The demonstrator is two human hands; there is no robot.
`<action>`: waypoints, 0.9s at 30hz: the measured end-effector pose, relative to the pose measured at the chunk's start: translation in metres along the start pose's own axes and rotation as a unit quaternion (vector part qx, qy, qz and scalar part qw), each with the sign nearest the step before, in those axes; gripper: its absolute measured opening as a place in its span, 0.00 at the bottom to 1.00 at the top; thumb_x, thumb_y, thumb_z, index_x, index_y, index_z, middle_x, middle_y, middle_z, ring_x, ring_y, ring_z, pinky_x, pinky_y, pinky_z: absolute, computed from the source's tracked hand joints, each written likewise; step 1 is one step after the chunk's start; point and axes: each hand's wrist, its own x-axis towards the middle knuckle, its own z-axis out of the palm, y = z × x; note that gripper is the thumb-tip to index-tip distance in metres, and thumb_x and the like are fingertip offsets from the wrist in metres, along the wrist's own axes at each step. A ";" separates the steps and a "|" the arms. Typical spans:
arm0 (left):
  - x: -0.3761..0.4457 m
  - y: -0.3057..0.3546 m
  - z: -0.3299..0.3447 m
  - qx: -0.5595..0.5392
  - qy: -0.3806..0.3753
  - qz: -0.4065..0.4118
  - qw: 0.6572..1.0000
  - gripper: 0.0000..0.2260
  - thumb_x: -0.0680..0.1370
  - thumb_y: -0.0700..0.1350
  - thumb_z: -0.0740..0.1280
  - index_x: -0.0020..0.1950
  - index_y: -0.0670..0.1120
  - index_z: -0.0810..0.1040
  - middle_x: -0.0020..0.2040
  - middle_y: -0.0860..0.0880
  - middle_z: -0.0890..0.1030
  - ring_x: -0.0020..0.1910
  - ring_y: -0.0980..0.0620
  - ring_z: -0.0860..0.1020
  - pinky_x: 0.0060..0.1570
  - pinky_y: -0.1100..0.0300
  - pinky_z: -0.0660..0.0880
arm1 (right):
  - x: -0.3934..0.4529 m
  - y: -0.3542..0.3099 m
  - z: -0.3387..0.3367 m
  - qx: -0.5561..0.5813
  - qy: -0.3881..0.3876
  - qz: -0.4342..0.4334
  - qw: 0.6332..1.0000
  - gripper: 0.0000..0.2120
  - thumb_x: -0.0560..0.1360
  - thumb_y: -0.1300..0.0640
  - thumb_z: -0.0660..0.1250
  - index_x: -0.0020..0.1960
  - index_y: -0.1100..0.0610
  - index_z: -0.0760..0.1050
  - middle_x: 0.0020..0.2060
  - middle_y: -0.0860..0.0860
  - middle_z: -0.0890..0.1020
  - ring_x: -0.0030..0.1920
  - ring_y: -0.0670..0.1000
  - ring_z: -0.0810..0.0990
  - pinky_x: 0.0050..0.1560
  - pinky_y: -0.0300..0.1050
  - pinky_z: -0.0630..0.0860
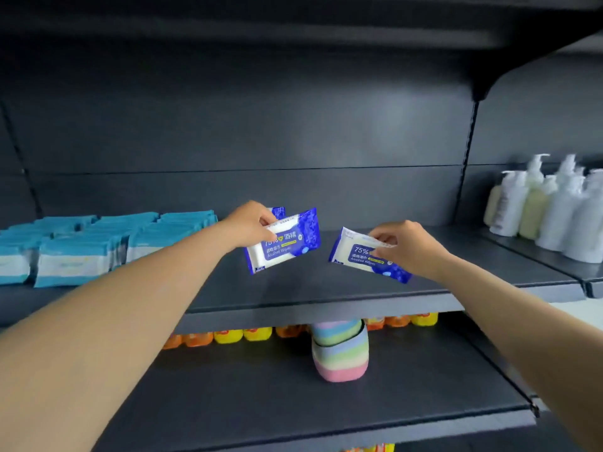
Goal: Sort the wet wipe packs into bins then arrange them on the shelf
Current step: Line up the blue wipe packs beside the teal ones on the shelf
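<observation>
**Two hands holding alcohol wipe packs above the middle shelf**

Head view. L hand [249, 228] pinches the top edge of a blue-and-white alcohol wipe pack [287, 243], thumb in front, fingers curled behind; the corner of a second blue pack [278, 212] shows just behind it, and whether the same hand holds it cannot be told. R hand [409, 247] pinches another alcohol wipe pack [362, 256] at its upper right, fingertips curled onto the label face. Both packs are tilted, held apart from each other, above the dark middle shelf [326, 288]; contact w/ the shelf surface cannot be told. At the shelf's left: rows of teal-and-white wipe packs [75, 252] standing upright, close together. Far right, on the adjoining shelf: white pump bottles [554, 207]. Lower shelf [293, 402]: a pastel-striped bin [341, 350] near the back, directly below the hands, w/ orange and yellow bottles [228, 336] lined up behind it.
</observation>
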 end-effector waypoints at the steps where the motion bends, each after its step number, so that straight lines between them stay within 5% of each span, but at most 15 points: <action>1: 0.020 -0.002 0.002 -0.002 -0.001 0.000 1.000 0.09 0.74 0.37 0.70 0.54 0.42 0.81 0.48 0.45 0.82 0.36 0.56 0.74 0.30 0.67 0.66 | 0.015 0.008 0.004 0.001 0.000 0.003 1.000 0.06 0.73 0.59 0.70 0.51 0.53 0.80 0.44 0.48 0.83 0.45 0.49 0.81 0.44 0.42 0.76; 5: 0.096 -0.009 0.017 -0.004 -0.017 0.007 1.000 0.13 0.73 0.37 0.71 0.57 0.41 0.79 0.50 0.47 0.80 0.45 0.54 0.75 0.33 0.70 0.67 | 0.077 0.031 0.017 0.009 -0.019 0.007 1.000 0.06 0.72 0.61 0.70 0.46 0.51 0.79 0.42 0.45 0.83 0.45 0.48 0.81 0.42 0.38 0.74; 11: 0.189 -0.019 0.046 0.007 -0.002 0.014 1.000 0.09 0.70 0.37 0.74 0.49 0.43 0.81 0.50 0.46 0.83 0.46 0.50 0.79 0.48 0.57 0.75 | 0.155 0.054 0.030 -0.028 -0.054 0.001 0.998 0.06 0.73 0.60 0.70 0.48 0.51 0.78 0.42 0.42 0.81 0.45 0.45 0.80 0.39 0.33 0.73; 17: 0.242 -0.030 0.075 0.029 -0.020 0.036 0.999 0.08 0.71 0.39 0.74 0.49 0.45 0.80 0.51 0.47 0.83 0.49 0.49 0.80 0.47 0.55 0.76 | 0.193 0.074 0.040 -0.032 -0.068 0.005 0.997 0.07 0.72 0.62 0.70 0.46 0.50 0.78 0.39 0.42 0.80 0.40 0.42 0.77 0.32 0.26 0.69; 27: 0.283 -0.053 0.110 0.057 0.017 0.059 0.996 0.08 0.72 0.41 0.73 0.50 0.46 0.80 0.49 0.50 0.82 0.47 0.52 0.78 0.47 0.55 0.77 | 0.218 0.099 0.053 -0.049 -0.106 0.031 0.993 0.07 0.73 0.58 0.70 0.47 0.48 0.77 0.45 0.44 0.82 0.46 0.45 0.80 0.40 0.32 0.73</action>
